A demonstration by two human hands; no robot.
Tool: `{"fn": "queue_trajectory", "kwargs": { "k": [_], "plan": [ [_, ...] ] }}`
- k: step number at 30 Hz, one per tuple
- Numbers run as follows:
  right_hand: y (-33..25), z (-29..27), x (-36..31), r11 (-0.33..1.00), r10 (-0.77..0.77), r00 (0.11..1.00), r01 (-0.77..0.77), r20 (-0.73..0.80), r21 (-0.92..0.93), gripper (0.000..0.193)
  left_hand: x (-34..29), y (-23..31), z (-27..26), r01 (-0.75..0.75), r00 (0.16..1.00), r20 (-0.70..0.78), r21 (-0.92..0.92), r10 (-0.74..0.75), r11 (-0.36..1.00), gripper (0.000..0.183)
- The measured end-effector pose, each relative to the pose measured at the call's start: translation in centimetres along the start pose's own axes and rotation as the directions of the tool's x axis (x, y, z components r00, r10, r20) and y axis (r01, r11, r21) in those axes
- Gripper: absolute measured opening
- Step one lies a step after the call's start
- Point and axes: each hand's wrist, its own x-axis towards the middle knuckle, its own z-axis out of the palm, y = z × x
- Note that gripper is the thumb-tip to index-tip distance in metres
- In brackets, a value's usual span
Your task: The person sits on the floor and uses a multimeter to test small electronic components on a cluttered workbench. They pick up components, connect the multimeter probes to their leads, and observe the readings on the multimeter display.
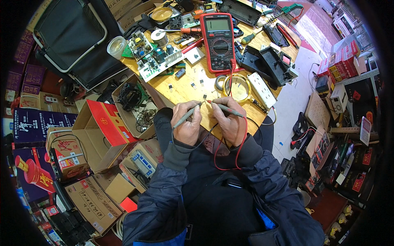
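My left hand [186, 123] is closed around a grey test probe [185, 117] with a black lead. A second grey probe [230, 110], on a red lead, is gripped in my right hand [230, 122]. Both probe tips meet at a small black transistor-like component [205, 96] near the table's front edge; whether each touches a leg is too small to tell. Beyond stands a red multimeter [218, 43], its display lit. Several similar small components, one of them a black three-legged part [170, 87], lie on the wood to the left of the tips.
A circuit board [154, 55] and a solder spool [159, 37] lie at the back left. Right of my hands are a yellow-rimmed magnifier [249, 88], a white power strip [262, 91] and a black plastic housing [269, 63]. Open cardboard boxes [96, 151] stand at the left.
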Motion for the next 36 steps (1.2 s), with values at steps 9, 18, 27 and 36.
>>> {"fn": "queue_trajectory", "kwargs": {
  "k": [9,18,27,36],
  "plan": [
    [0.14,-0.08,0.06,1.000,-0.024,1.000,0.024,0.007,-0.018,0.020,0.08,0.25,-0.06,0.003,1.000,0.005,0.016,-0.003,1.000,0.013],
    [0.02,-0.05,0.00,1.000,-0.009,1.000,0.009,-0.001,-0.018,0.021,0.02,0.23,-0.04,0.014,1.000,0.008,0.007,-0.014,1.000,0.013],
    [-0.03,-0.02,0.05,0.999,-0.019,1.000,0.019,0.000,-0.026,0.021,0.10,0.17,-0.10,-0.009,1.000,0.008,0.023,0.009,1.000,0.014],
    [-0.06,0.06,0.02,0.998,0.001,0.999,0.002,-0.035,0.069,0.019,-0.05,-0.33,-0.27,0.050,0.998,0.037,-0.099,-0.046,0.994,0.016]
  ]
}}
